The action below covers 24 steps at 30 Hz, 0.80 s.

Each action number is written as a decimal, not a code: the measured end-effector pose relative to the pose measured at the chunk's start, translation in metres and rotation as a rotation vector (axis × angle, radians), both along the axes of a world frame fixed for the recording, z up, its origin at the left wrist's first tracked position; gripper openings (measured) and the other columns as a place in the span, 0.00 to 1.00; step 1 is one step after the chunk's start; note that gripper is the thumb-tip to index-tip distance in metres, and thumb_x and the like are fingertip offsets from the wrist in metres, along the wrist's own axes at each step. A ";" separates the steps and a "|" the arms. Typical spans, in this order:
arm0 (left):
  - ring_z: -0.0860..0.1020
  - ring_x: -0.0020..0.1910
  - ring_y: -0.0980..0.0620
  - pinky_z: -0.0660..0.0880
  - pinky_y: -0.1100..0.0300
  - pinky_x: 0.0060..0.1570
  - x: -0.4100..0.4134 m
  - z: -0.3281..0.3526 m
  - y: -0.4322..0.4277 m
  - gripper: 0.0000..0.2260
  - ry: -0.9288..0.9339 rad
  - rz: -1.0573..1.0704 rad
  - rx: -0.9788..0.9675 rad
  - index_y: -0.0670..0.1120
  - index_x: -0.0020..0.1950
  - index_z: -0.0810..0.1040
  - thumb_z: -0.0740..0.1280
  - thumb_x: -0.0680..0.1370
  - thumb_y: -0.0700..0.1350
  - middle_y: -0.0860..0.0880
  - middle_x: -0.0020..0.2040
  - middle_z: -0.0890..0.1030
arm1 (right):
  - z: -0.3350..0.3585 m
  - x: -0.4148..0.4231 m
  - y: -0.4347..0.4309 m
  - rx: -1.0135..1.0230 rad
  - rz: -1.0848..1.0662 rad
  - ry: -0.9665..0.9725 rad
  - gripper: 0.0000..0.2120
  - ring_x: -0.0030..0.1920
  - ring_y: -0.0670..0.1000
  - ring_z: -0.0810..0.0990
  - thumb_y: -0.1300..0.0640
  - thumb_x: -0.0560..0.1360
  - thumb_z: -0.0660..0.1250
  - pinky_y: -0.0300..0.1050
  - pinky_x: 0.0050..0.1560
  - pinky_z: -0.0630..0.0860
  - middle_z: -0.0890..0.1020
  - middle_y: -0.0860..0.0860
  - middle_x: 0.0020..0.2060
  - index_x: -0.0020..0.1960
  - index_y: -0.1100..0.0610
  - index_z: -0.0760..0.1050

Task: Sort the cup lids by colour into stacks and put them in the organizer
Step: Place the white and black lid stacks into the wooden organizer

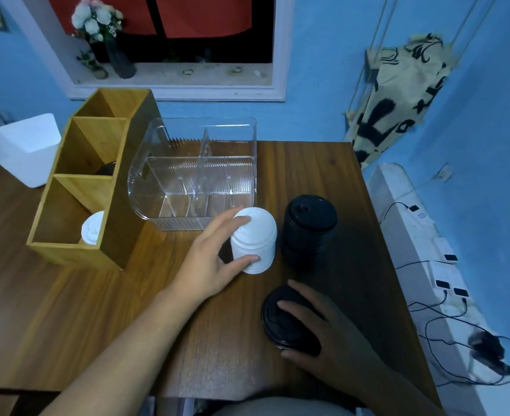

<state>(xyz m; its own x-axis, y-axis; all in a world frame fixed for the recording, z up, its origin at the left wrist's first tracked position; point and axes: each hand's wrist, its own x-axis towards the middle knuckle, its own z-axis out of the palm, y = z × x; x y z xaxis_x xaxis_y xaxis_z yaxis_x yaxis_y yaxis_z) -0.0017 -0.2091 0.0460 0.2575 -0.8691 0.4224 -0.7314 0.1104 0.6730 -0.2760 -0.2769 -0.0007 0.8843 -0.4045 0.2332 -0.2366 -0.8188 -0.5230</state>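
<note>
Wooden table (145,295), blue walls. White lid stack (255,241) upright, gripped round its sides by left hand (214,259). Tall black lid stack (310,232) just right of that grip; clear organizer (196,175) just beyond. Right hand (331,334) clasps short black lid stack (286,322), nearer.

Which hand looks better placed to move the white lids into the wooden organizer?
Left, probably. The left hand holds the white stack, and the wooden organizer stands on its side; the right hand is farther off, holding black lids.
</note>
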 end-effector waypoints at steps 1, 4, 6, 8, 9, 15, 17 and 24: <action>0.70 0.74 0.51 0.69 0.50 0.72 0.001 -0.001 0.000 0.28 0.002 -0.002 -0.002 0.44 0.70 0.76 0.80 0.73 0.46 0.47 0.73 0.72 | 0.000 0.000 0.000 0.001 -0.001 -0.009 0.36 0.75 0.44 0.63 0.38 0.70 0.74 0.42 0.71 0.66 0.57 0.41 0.79 0.74 0.42 0.67; 0.69 0.75 0.50 0.68 0.48 0.73 0.001 -0.002 -0.001 0.28 0.012 -0.007 0.009 0.45 0.70 0.75 0.80 0.73 0.46 0.48 0.74 0.72 | 0.002 0.000 0.000 0.028 0.002 -0.060 0.35 0.75 0.44 0.65 0.39 0.69 0.75 0.45 0.70 0.70 0.59 0.41 0.79 0.73 0.43 0.68; 0.68 0.75 0.52 0.68 0.50 0.73 0.000 0.000 -0.001 0.29 0.024 0.001 0.023 0.46 0.71 0.74 0.80 0.73 0.46 0.50 0.74 0.71 | 0.009 -0.001 -0.004 0.054 -0.011 -0.091 0.35 0.75 0.43 0.65 0.38 0.69 0.75 0.47 0.70 0.71 0.60 0.40 0.78 0.73 0.42 0.69; 0.68 0.75 0.54 0.67 0.54 0.73 -0.003 0.002 -0.002 0.29 0.044 0.019 0.040 0.48 0.71 0.73 0.80 0.73 0.47 0.52 0.74 0.71 | 0.026 -0.004 -0.012 0.106 -0.031 -0.139 0.35 0.76 0.43 0.65 0.39 0.69 0.77 0.46 0.71 0.70 0.62 0.40 0.77 0.73 0.42 0.70; 0.67 0.75 0.55 0.66 0.56 0.74 -0.005 0.002 -0.003 0.30 0.049 0.027 0.044 0.48 0.72 0.73 0.79 0.73 0.47 0.53 0.74 0.71 | 0.037 -0.005 -0.018 0.125 -0.042 -0.168 0.35 0.76 0.43 0.65 0.40 0.68 0.78 0.43 0.72 0.69 0.63 0.40 0.77 0.72 0.43 0.71; 0.65 0.76 0.55 0.63 0.60 0.74 -0.017 -0.001 -0.003 0.30 0.082 0.063 0.028 0.49 0.74 0.71 0.78 0.74 0.46 0.52 0.75 0.69 | 0.114 0.012 -0.081 0.072 -0.125 -0.294 0.36 0.75 0.46 0.67 0.40 0.68 0.76 0.50 0.69 0.72 0.66 0.44 0.76 0.73 0.45 0.68; 0.65 0.77 0.54 0.63 0.59 0.74 -0.018 -0.003 -0.002 0.30 0.097 0.072 0.021 0.50 0.74 0.71 0.78 0.74 0.46 0.53 0.76 0.69 | 0.125 0.026 -0.101 0.081 -0.141 -0.287 0.35 0.74 0.46 0.67 0.41 0.68 0.76 0.54 0.69 0.73 0.66 0.45 0.76 0.72 0.47 0.70; 0.65 0.77 0.54 0.63 0.61 0.74 -0.020 -0.004 -0.002 0.30 0.134 0.074 0.028 0.53 0.75 0.70 0.77 0.75 0.47 0.55 0.76 0.68 | 0.110 0.048 -0.127 0.128 -0.148 -0.140 0.35 0.73 0.42 0.66 0.45 0.69 0.79 0.50 0.70 0.72 0.64 0.41 0.76 0.72 0.42 0.70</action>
